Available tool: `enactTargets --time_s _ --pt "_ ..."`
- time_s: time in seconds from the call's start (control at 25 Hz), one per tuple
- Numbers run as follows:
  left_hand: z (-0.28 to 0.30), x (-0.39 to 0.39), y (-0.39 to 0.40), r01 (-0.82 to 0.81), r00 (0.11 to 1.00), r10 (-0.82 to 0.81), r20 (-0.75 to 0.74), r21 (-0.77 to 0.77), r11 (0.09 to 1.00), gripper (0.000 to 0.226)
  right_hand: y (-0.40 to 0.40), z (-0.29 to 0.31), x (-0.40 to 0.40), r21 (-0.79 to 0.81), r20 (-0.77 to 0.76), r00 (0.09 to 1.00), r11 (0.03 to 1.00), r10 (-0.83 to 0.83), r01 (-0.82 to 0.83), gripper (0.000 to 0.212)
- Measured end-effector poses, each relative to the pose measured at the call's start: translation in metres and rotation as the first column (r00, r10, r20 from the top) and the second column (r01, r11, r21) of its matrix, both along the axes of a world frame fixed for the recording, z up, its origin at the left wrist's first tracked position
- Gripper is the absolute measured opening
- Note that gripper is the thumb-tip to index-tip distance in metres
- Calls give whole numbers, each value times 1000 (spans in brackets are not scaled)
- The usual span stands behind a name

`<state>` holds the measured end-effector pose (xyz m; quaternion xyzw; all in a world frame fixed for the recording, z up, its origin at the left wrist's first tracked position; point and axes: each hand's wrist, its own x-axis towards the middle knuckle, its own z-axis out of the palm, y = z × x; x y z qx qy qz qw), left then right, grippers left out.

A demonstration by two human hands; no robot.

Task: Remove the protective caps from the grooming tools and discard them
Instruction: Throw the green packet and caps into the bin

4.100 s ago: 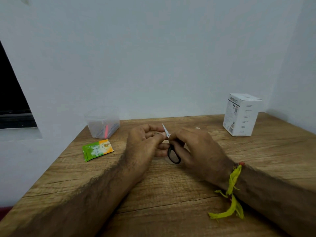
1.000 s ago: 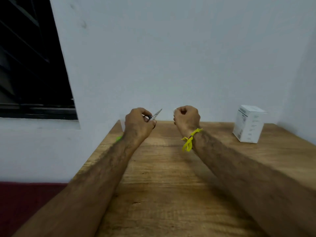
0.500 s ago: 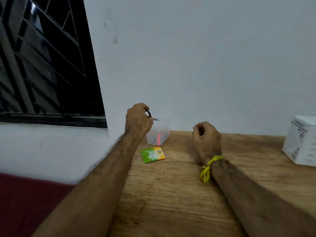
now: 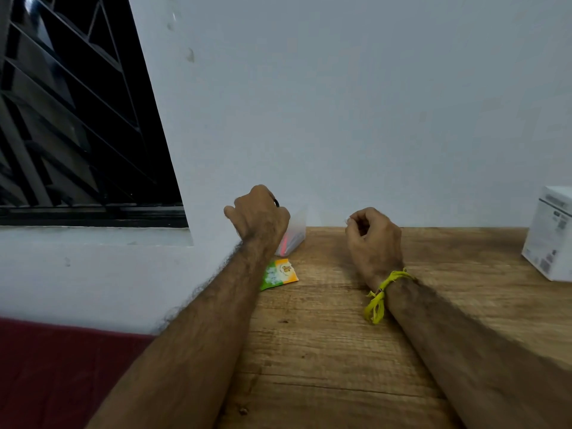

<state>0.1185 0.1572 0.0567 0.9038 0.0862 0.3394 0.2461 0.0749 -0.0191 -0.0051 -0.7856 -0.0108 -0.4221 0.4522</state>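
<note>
My left hand grips small scissors, of which only a bit of black handle ring shows past the knuckles; the blades are hidden. That hand hovers over a clear plastic container at the table's back left corner. My right hand, with a yellow thread at the wrist, is raised just above the table, and its curled fingers pinch a tiny pale cap at the fingertips.
A green and orange sachet lies on the wooden table in front of the container. A white box stands at the right edge. The wall runs close behind; a barred window is at the left.
My left hand has carried the scissors left and down to the container, and the blade tip no longer shows. The right hand stays curled on the cap. The view has swung left.
</note>
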Motion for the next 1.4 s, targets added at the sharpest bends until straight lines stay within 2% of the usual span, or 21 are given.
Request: enactTargets --time_s 0.12,0.2,0.4,0.56,0.64,0.72,0.8,0.88,0.92,1.0,1.08,1.16,1.4 --pt "-1 -1 -6 -49 998 52 -44 70 996 29 1 1 -1 4 -11 1000 1000 4 -4 7" --pt "1 1 -4 -67 995 73 -62 91 994 26 0 1 -2 18 -9 1000 1000 2 -2 7" --pt "-3 11 1 -27 987 2 -160 -150 988 22 -2 0 1 54 -22 1000 999 3 -2 7" --pt "-6 12 4 -18 990 -6 -138 -172 985 35 -5 -1 4 133 -56 998 991 18 -10 8" --pt "-5 5 9 -19 997 10 -75 -125 992 36 -8 -3 9 224 -133 984 971 115 -84 10" --pt "-2 -12 12 19 998 -14 63 -80 997 31 -12 -3 13 368 -187 948 913 258 -176 12" --pt "-1 -37 14 109 972 -100 210 -29 994 23 -15 0 13 490 -194 910 840 365 -232 14" --pt "-10 -61 17 227 944 -236 232 65 972 14 -18 3 10 558 -186 884 786 430 -265 13" --pt "-17 -70 20 289 938 -299 177 82 954 11 -20 3 9 582 -175 872 762 457 -282 12" --pt "-30 -85 25 381 924 -379 -45 30 924 13 -23 4 6 619 -149 853 720 500 -314 12" --pt "-40 -92 30 390 885 -375 -277 1 921 32 -25 5 2 631 -145 844 705 517 -324 10" --pt "-40 -91 33 380 844 -332 -422 33 924 50 -25 6 -2 606 -158 842 724 516 -330 9" --pt "-38 -83 35 430 826 -359 -435 74 900 64 -22 7 -11 519 -221 845 792 487 -321 8"
